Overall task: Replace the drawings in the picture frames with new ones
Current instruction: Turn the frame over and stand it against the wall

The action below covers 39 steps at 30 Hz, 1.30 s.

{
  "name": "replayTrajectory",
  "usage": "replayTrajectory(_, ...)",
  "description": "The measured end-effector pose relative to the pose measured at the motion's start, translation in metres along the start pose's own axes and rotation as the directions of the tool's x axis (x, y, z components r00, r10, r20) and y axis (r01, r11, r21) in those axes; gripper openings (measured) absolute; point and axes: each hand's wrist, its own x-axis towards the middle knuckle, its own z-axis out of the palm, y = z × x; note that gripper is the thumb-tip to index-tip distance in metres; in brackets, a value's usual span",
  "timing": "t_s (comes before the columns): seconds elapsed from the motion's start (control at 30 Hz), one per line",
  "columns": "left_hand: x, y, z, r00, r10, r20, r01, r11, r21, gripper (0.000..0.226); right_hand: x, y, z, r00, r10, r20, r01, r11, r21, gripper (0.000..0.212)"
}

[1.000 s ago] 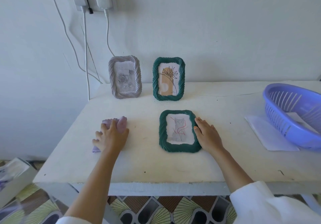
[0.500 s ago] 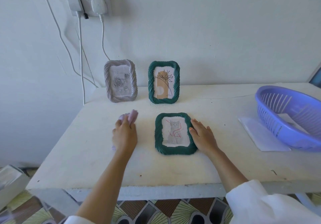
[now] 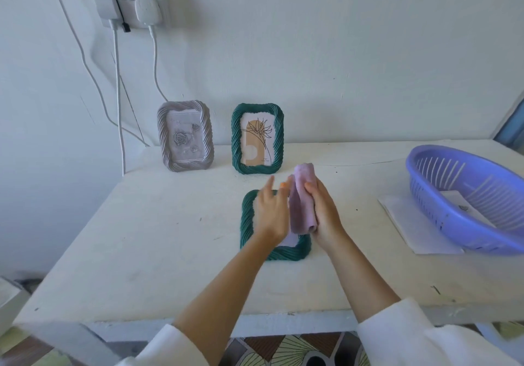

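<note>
- Cloth (image 3: 302, 199) is now passing from the left hand (image 3: 270, 212) to the right hand (image 3: 323, 209) above the flat frame (image 3: 247, 218) on the table (image 3: 158, 238).
- Right grip is curling round the cloth; left fingers are spreading, releasing.
- Judgement: wiping looks next; no drawing is being swapped yet.

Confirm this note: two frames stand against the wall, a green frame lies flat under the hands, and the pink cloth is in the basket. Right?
Not quite. In the head view the pink cloth is held in the right hand, not in the basket. The rest stands.
</note>
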Motion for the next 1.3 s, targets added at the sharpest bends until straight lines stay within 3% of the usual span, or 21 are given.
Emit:
replayTrajectory(0.07,0.007,-0.034,-0.022,0.994,0.090,-0.063,-0.049,0.875,0.482,0.050,0.010,0.009,-0.012,0.997,0.022,0.071,-0.012,0.991,-0.135,0.042)
replayTrajectory(0.1,0.009,-0.049,-0.033,0.997,0.059,-0.057,-0.013,0.802,0.598,0.049,0.014,0.010,-0.013,0.992,0.054,0.113,-0.046,0.996,-0.075,0.045)
replayTrajectory(0.17,0.009,-0.070,-0.047,0.999,-0.034,-0.013,0.034,0.740,0.672,0.050,0.020,0.015,-0.008,0.981,0.066,0.182,-0.047,0.993,-0.106,0.050)
replayTrajectory(0.27,0.011,-0.079,-0.049,0.998,-0.035,0.046,-0.006,0.723,0.690,0.051,0.022,0.024,0.007,0.954,0.032,0.299,0.105,0.897,-0.429,0.051)
replayTrajectory(0.43,0.011,-0.080,-0.048,0.998,-0.022,0.055,-0.025,0.690,0.724,0.051,0.019,0.047,0.031,0.868,0.105,0.485,0.293,0.682,-0.671,0.050)
replayTrajectory(0.6,0.010,-0.079,-0.047,0.999,-0.012,0.052,-0.029,0.694,0.719,0.050,0.017,0.043,0.036,0.817,0.086,0.570,0.388,0.651,-0.653,0.047)
replayTrajectory(0.83,0.011,-0.079,-0.048,0.998,-0.008,0.068,-0.044,0.688,0.725,0.050,-0.019,0.030,0.013,0.723,0.004,0.691,0.432,0.778,-0.456,0.043)
replayTrajectory(0.97,0.013,-0.081,-0.050,0.996,-0.002,0.089,-0.065,0.667,0.742,0.050,-0.027,0.038,-0.013,0.761,-0.009,0.649,0.357,0.840,-0.408,0.037)
replayTrajectory(1.13,0.015,-0.082,-0.050,0.994,-0.017,0.107,-0.069,0.665,0.744,0.050,0.008,0.049,-0.005,0.822,0.080,0.563,0.270,0.816,-0.510,0.042)
replayTrajectory(1.3,0.016,-0.085,-0.049,0.995,-0.017,0.099,-0.063,0.660,0.749,0.049,0.038,0.041,0.041,0.780,0.096,0.618,0.361,0.739,-0.570,0.045)
